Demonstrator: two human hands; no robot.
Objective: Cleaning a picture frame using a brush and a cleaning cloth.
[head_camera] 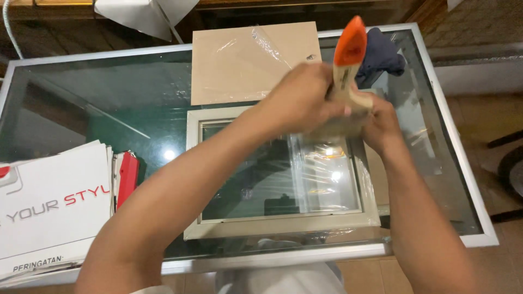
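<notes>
Both my hands hold a paintbrush (pixel 348 51) with a pale wooden handle and an orange tip, raised above a glass table. My left hand (pixel 302 98) wraps the handle from the left. My right hand (pixel 381 122) grips the brush's lower end, which is hidden and blurred behind my fingers. Below the hands lies a cream picture frame (pixel 272 226) partly covered in clear plastic wrap (pixel 327 169). Beyond the frame rests a tan backing board (pixel 239 65) in crinkled clear film.
The glass table has a white metal rim (pixel 463 158). A stack of white printed sheets (pixel 52 212) and a red object (pixel 127 175) sit at the left. A dark blue cloth (pixel 381 54) lies at the back right. Tiled floor shows to the right.
</notes>
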